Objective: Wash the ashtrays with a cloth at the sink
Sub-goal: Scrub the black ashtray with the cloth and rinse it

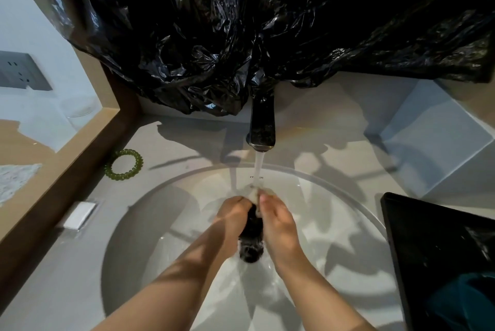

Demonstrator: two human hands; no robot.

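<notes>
Both hands meet over the middle of the round white sink, right under the stream of water that falls from the dark tap. The left hand has its fingers curled round a dark ashtray, which stands on edge between the two palms above the basin floor. The right hand closes on it from the other side, its thumb pinching a pale wet cloth against the top of the ashtray where the water lands. How much of the cloth wraps the far side cannot be told. On the grey counter to the left lie a green coiled hair tie and, nearer, a small white packet. A black tray sits at the right of the sink, a pale box beyond it, and crumpled black plastic sheeting hangs behind the tap.
</notes>
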